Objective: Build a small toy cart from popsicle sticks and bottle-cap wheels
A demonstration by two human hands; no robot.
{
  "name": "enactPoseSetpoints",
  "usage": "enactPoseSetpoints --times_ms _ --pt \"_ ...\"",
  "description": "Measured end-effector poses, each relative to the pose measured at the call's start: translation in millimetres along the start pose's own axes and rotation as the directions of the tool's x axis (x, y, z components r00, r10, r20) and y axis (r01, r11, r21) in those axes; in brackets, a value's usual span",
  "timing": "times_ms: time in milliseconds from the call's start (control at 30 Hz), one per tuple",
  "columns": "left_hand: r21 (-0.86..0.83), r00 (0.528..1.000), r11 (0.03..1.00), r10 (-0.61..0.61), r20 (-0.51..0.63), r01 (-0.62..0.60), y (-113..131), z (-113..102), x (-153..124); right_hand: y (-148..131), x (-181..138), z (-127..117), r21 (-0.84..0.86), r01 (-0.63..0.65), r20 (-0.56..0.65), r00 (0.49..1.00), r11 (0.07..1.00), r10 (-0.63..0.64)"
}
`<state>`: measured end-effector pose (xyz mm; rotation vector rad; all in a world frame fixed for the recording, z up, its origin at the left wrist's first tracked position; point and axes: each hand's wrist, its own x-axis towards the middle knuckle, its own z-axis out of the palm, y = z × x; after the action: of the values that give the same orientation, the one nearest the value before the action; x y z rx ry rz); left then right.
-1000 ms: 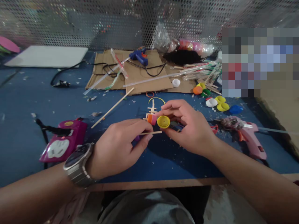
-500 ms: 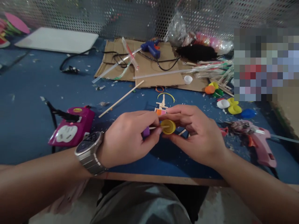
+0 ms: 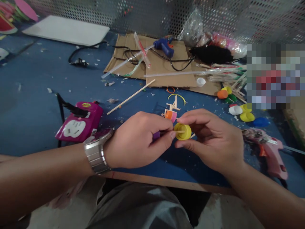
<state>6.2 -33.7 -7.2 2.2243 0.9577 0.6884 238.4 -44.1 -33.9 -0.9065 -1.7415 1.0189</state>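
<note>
My left hand point(image 3: 140, 140) is closed in a pinch on a thin wooden stick point(image 3: 180, 131), with a purple piece point(image 3: 156, 135) showing under its fingers. My right hand point(image 3: 212, 138) grips a yellow bottle cap point(image 3: 183, 131) between thumb and fingers. The stick's tip sits in the middle of the cap. Just behind the hands lies a small stick-built model with an orange and pink part point(image 3: 171, 114) on the blue table point(image 3: 35, 92).
A magenta power strip point(image 3: 79, 121) lies to the left, a pink glue gun point(image 3: 271, 149) to the right. Behind are a long wooden skewer point(image 3: 131, 96), cardboard point(image 3: 164, 66) with a blue glue gun point(image 3: 164, 46), loose coloured caps point(image 3: 238, 105) and a white board point(image 3: 68, 30).
The hands have closed together: the stick, first held apart from the yellow cap, now has its tip in the cap's centre. The view has shifted right and down.
</note>
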Motion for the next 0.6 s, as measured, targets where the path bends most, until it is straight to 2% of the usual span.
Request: enactPoseSetpoints --times_ms 133,300,367,433,600 --pt "-0.075 0.996 0.995 -0.064 0.066 0.069 2.7 -3.1 -0.4 2.1 0.0 -4.4 -0.104 0.069 0.040 0.997 0.992 -0.065" --pt "-0.172 0.981 0.975 -0.113 0.160 0.141 2.0 -6.5 0.8 -4.2 1.5 -7.9 -0.246 0.249 0.104 0.968 0.937 -0.230" --pt "-0.189 0.975 0.970 -0.118 0.190 0.154 1.2 -6.8 1.0 -6.7 1.6 -7.8 -0.277 0.284 0.108 0.959 0.918 -0.264" --pt "-0.164 0.978 0.978 -0.099 0.185 0.130 0.8 -6.3 0.5 -7.7 2.2 -6.6 -0.265 0.242 0.084 0.970 0.933 -0.228" --pt "-0.002 0.993 0.998 0.058 0.098 -0.059 1.0 -2.9 -1.4 -7.3 6.4 -1.8 -0.120 0.055 0.053 0.997 0.991 -0.049"
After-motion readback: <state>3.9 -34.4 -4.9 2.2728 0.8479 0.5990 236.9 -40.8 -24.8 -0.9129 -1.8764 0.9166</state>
